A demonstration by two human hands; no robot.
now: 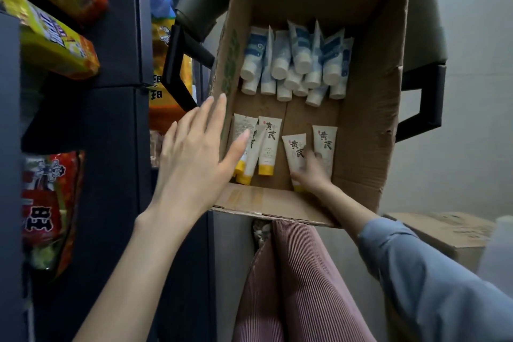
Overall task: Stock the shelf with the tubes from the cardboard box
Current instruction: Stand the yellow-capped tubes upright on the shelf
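Currently: five cream plastic tubes with yellow caps [269, 144] and black characters lie flat on the floor of the open brown cardboard box [366, 108], caps toward 6 o'clock. Three overlap at the box's 8 o'clock corner, against the wall. Two lie side by side at 5 o'clock.

Right hand [312, 172] reaches in over the 6 o'clock flap and covers the lower halves of that pair. Its fingers curl round the left tube of the pair [294, 147], thumb on that tube's left edge. Whether it also holds the right tube of the pair [325, 141]: cannot tell.

Left hand [191, 158] is flat, palm down, fingers straight and slightly spread, over the box's 9 o'clock wall, fingertips toward 1 o'clock. It holds nothing. Contact with the wall or the tubes: cannot tell.

White-and-blue plastic tubes with white caps [299, 64] are piled loosely in the 12 o'clock half of the floor, caps toward 6 o'clock.

Black armrests of a grey chair [427, 103] flank the box at 9 and 3 o'clock.

A dark shelf unit [116, 119] stands at 9 o'clock of the view, with yellow snack bags [55, 41] and a red snack bag [47, 203]. At 6 o'clock are pink ribbed trousers [291, 286], at 5 o'clock a blue sleeve [433, 280], and at 4 o'clock a second cardboard box [449, 233].
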